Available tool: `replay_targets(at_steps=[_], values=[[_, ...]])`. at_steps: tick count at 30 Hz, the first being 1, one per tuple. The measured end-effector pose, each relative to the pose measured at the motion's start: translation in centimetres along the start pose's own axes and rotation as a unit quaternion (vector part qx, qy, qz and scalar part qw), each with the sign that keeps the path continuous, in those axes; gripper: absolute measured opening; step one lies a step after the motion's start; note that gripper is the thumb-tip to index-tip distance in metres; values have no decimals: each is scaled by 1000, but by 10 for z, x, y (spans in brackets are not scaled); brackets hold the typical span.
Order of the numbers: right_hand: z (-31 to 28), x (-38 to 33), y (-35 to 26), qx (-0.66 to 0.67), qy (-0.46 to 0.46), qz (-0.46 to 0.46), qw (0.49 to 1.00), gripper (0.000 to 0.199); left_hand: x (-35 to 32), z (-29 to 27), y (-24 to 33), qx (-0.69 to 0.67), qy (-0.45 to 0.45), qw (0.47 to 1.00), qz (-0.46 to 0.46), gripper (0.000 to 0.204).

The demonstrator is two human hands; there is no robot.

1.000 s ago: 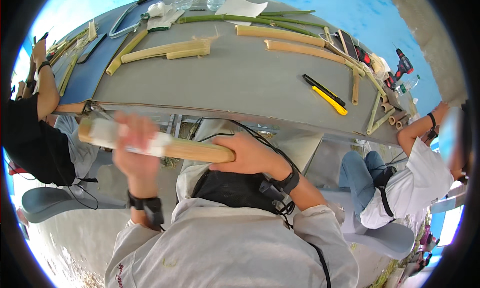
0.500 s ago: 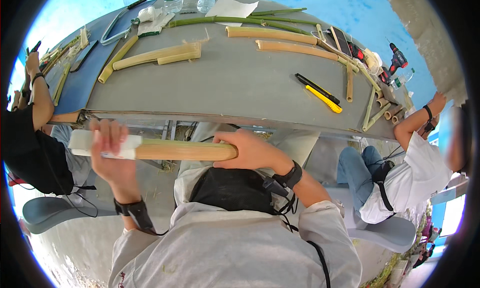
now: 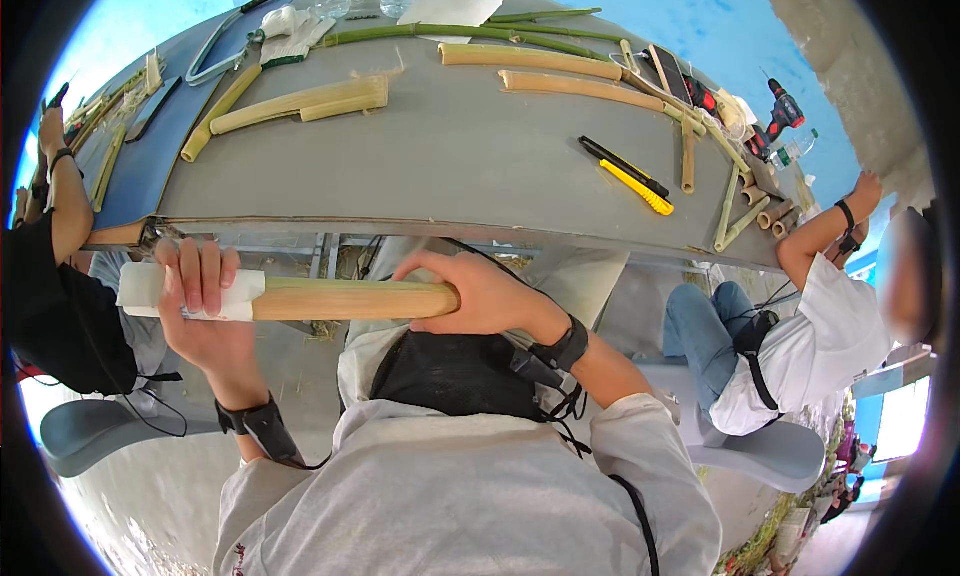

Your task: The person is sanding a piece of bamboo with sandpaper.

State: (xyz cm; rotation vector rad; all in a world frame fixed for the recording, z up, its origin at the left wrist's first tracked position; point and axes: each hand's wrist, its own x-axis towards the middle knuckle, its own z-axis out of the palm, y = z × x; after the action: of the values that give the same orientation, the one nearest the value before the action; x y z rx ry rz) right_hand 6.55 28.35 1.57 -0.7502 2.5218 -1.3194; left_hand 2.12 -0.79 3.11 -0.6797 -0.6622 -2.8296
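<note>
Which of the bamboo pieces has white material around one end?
The held bamboo piece: the left hand grips the white wrapping, the right hand the bare end. The bamboo pieces on the table have no such wrapping.

I've got the left hand point(image 3: 207, 306) curled round the white wrap point(image 3: 247, 298) on a bamboo piece point(image 3: 350, 301) | right hand point(image 3: 485, 294) cupping its bare end, near side of the bench point(image 3: 450, 166) | up top, yellow cutter point(image 3: 637, 187) alongside a slim black tool point(image 3: 622, 165), split bamboo lengths point(image 3: 530, 63) farther back!

One head-worn fisheye looks down over the shirt point(image 3: 460, 486) and table point(image 3: 430, 161).
</note>
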Motion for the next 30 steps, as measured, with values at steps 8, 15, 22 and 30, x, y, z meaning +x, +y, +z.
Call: replay_targets(at_steps=[8,15,22,30], values=[[24,15,-13,3,34,-75,997,52,-11,16,-8,44,-64,993,-85,22],[14,15,-7,-15,38,-75,996,53,-4,11,3,-18,-31,999,-14,20],[24,12,-8,-2,50,-51,997,44,-5,11,-6,123,-127,975,-137,23],[14,9,-10,-12,61,-76,995,40,-3,10,1,1,-73,994,-76,19]])
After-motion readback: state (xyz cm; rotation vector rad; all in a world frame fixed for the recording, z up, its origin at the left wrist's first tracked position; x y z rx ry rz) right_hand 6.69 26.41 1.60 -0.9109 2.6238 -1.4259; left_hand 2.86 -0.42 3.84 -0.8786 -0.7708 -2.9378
